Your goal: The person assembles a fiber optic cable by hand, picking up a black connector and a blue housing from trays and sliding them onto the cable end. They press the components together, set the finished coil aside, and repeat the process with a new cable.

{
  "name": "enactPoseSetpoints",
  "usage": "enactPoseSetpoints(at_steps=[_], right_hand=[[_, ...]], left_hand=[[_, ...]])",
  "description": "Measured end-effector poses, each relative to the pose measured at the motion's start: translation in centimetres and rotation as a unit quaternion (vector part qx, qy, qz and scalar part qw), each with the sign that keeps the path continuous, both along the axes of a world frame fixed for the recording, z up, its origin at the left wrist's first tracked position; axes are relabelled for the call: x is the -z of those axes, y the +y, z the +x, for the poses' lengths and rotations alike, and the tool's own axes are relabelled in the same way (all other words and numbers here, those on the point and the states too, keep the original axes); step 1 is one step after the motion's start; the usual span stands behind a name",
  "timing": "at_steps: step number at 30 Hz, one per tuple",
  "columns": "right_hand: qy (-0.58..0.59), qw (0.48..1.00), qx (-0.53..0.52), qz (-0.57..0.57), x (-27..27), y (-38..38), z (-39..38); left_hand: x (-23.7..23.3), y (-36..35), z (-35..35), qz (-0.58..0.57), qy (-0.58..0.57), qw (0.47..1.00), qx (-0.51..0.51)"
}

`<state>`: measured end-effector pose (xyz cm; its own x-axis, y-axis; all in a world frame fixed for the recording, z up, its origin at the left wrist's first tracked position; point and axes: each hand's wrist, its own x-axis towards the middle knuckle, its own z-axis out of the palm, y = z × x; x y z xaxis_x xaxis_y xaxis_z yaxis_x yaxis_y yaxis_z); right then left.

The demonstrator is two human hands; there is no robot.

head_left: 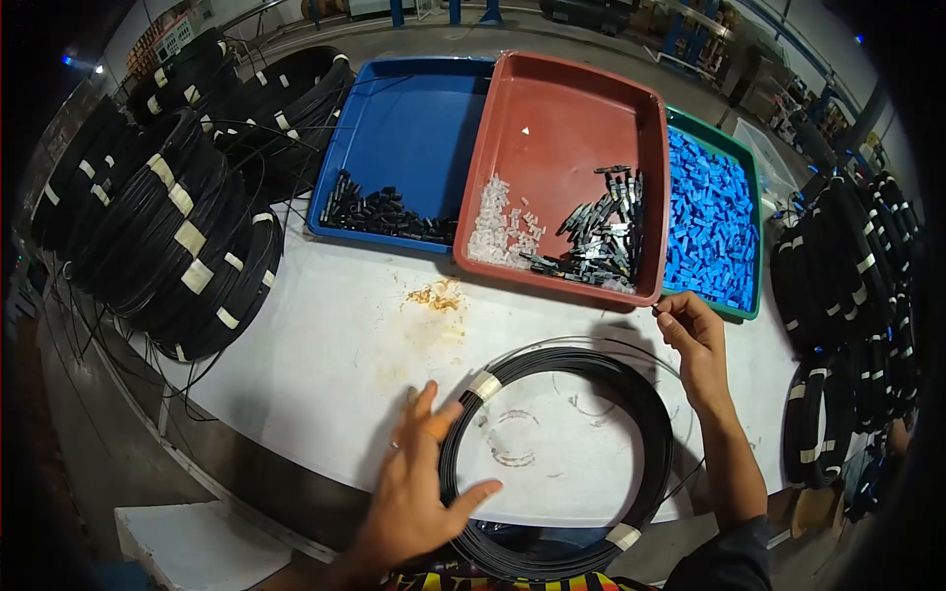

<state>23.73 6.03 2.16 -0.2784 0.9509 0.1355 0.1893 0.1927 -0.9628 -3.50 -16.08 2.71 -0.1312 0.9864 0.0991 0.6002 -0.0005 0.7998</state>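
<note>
A coil of black cable (655, 463), bound with pale tape, lies at the table's front edge and partly overhangs it. My left hand (419, 483) rests against the coil's left side, fingers spread and thumb reaching over it. Loose strands arc off the coil toward my right forearm. By the near right corner of the red tray (483, 217), my right hand (698, 345) pinches thumb and forefinger together. A small dark tip shows at the pinch, too small to name. Inside the red tray are small white plastic pieces (503, 231) and black connector-like parts (606, 231).
A blue tray (394, 148) holds black parts; a green tray (757, 236) holds many blue pieces (711, 217). Taped cable coils (177, 236) are stacked left, and more coils (838, 276) stand right. A brownish stain (439, 295) marks the white table (325, 345).
</note>
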Motion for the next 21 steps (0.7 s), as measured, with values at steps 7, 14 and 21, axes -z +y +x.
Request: enactPoseSetpoints(at_steps=[7, 14, 21], right_hand=[[0.022, 0.997, -0.061, -0.052, 2.3, -0.5, -1.9], [0.003, 0.992, -0.099, -0.075, 0.8, 3.0, -4.7], [0.066, 0.985, -0.111, -0.114, 0.4, 2.0, -7.3]], left_hand=[[1.8, -0.1, 0.7, -0.005, -0.064, 0.997, 0.031], [1.7, 4.2, -1.5, 0.007, 0.016, 0.990, 0.143], [1.5, 5.7, -2.7, 0.041, 0.104, 0.967, 0.230]])
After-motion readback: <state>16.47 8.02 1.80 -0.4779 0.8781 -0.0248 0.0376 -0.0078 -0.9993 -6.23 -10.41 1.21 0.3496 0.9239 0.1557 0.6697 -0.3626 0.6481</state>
